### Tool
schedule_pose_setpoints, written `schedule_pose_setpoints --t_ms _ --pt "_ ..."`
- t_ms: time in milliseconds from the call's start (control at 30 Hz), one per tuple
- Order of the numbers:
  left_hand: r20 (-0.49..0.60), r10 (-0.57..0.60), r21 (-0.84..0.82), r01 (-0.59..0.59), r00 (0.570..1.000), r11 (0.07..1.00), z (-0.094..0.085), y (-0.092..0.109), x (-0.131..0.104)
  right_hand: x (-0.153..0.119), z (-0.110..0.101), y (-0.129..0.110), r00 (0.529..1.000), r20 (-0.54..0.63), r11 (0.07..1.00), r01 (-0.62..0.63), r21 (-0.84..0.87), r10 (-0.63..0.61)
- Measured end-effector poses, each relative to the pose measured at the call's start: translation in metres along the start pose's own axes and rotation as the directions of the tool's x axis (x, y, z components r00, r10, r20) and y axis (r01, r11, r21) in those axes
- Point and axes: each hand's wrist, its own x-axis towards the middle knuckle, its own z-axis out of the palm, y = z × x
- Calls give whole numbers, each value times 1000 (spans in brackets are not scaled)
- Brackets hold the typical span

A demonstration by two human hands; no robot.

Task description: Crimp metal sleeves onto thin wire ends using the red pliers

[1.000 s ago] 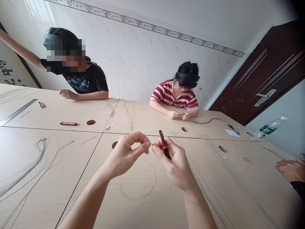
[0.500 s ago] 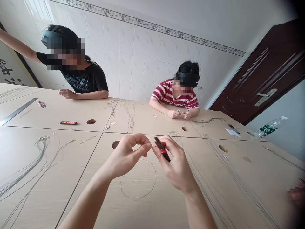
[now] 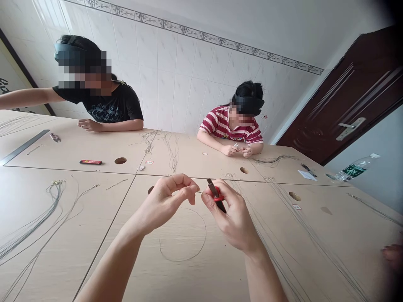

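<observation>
My left hand (image 3: 170, 201) pinches a thin cord (image 3: 206, 235), which hangs below the fingers and curls in a loop over the table. In my right hand (image 3: 228, 214) sit pliers (image 3: 216, 193) with red and black handles, their dark jaws pointing up and away from the cord. Thumb and forefinger of that hand are also closed near a tiny end piece (image 3: 199, 192) in the narrow gap between my hands. The piece is too small to make out well.
Bundles of cords (image 3: 56, 193) lie at left and right on the wooden table (image 3: 151, 277). Two people sit opposite. Also there: a steel ruler (image 3: 25, 147), a red-black box-like item (image 3: 90, 162), a bottle (image 3: 357, 167) and round holes in the tabletop.
My hands have drawn slightly apart, showing more of the small piece between them. The pliers have tilted a little. Across the table, the person at left has lowered an outstretched arm.
</observation>
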Motion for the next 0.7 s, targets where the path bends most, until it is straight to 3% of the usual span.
schedule_pose_setpoints --t_ms 700 --pt "31 51 -19 -51 998 999 -4 -14 3 2 2 -1 1000 7 999 -19 35 19"
